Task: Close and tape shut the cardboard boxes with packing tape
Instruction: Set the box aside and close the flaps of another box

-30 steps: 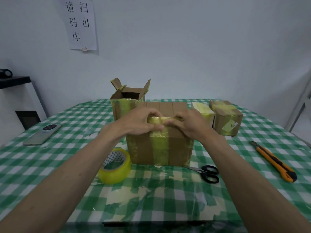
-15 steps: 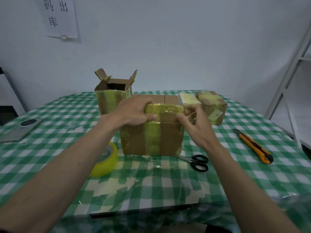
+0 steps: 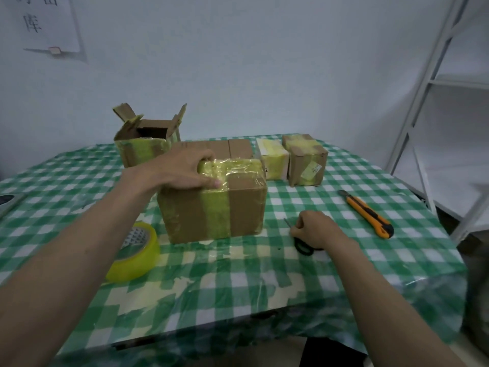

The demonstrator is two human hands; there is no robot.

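right hand [image 3: 313, 230] has left the box [image 3: 214, 205], now grips scissors [image 3: 301, 241] right of it | left hand [image 3: 189, 172] flat, pressing tape [image 3: 232, 166] on top | likely cutting next

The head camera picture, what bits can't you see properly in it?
- Scissors: the right hand covers most; only a blade tip and one black handle loop show.
- Wall sign: cut by the top and left edges, unreadable.
- Open box: its inside is dark, contents unseen.
- Big box: the left hand hides part of its taped top.
- Phone: cut by the left edge.
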